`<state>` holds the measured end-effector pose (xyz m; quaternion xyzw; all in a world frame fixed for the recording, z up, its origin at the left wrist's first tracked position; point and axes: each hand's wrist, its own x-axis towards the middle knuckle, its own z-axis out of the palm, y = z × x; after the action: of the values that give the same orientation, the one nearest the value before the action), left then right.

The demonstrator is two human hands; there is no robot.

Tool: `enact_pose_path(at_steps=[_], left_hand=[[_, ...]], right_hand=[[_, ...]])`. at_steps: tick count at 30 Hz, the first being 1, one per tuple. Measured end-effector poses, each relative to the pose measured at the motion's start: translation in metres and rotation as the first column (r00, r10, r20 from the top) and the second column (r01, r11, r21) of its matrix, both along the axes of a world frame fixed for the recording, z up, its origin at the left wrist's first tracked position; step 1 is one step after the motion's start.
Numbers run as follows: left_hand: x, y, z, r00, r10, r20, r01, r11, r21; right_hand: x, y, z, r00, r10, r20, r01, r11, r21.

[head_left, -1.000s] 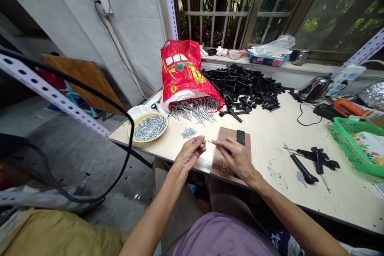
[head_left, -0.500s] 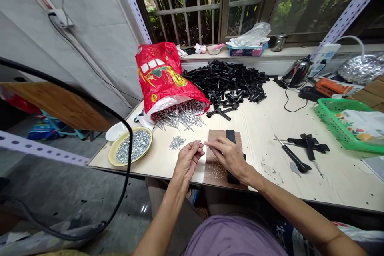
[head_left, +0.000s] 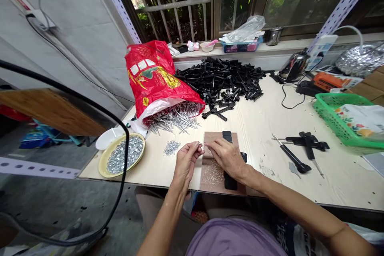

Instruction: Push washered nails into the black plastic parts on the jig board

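My left hand [head_left: 188,161] is closed in a pinch, with a short, thin metal pin [head_left: 201,144] at its fingertips. From the other side, the fingers of my right hand [head_left: 228,159] close on the pin's other end. Both hands are above the left part of a brown board [head_left: 211,178], where pale crumbs lie. Black flat blocks [head_left: 230,182] run along the board, partly hidden by my right hand. Left of my hands lies a small heap of tiny metal pieces [head_left: 172,147]. Long metal pins [head_left: 177,119] spill from a red plastic bag [head_left: 153,74].
A yellow bowl [head_left: 104,170] of small metal pieces stands at the table's left edge, crossed in view by a black cable [head_left: 127,144]. Black parts [head_left: 222,78] are heaped at the back. On the right lie black-handled tools [head_left: 295,159] and a green basket [head_left: 333,122].
The camera has shifted, so the bag, bowl and board appear farther left. Both hands keep their pinch on the pin, with little visible change.
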<state>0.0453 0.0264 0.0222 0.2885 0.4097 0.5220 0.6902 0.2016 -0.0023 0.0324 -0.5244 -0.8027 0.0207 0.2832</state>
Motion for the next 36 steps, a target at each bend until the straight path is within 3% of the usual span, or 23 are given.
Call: enact_pose_path(at_steps=[6,12,16,21,30,33,36], left_hand=[[0.009,0.01,-0.005,0.998,-0.015,-0.059,0.015,1.0,0.001],[0.021,0.017,-0.01,0.984,-0.102,-0.146,0.101,0.995,-0.016],[0.03,0.02,-0.013,0.973,-0.119,-0.199,0.122,0.993,0.004],[0.037,0.024,-0.013,0.953,-0.138,-0.268,0.15,0.988,0.027],[0.05,0.023,-0.014,0.928,-0.281,-0.243,0.27,0.96,-0.078],[0.059,0.019,-0.017,0.912,-0.312,-0.264,0.306,0.95,-0.065],[0.063,0.016,-0.02,0.867,-0.288,-0.406,0.312,0.95,-0.007]], right_hand=[[0.014,0.007,-0.002,0.996,-0.002,0.092,0.0,1.0,0.015],[0.032,0.013,-0.004,0.998,0.046,0.03,-0.045,0.998,-0.038],[0.041,0.016,-0.008,1.0,0.002,0.023,-0.001,0.999,-0.054],[0.05,0.019,-0.014,0.986,0.023,-0.163,-0.05,0.985,-0.163],[0.072,0.02,-0.009,0.941,0.065,-0.331,-0.162,0.948,-0.274],[0.09,0.019,-0.012,0.956,0.086,-0.279,-0.163,0.95,-0.265],[0.11,0.022,-0.016,0.987,0.058,-0.148,-0.094,0.965,-0.244]])
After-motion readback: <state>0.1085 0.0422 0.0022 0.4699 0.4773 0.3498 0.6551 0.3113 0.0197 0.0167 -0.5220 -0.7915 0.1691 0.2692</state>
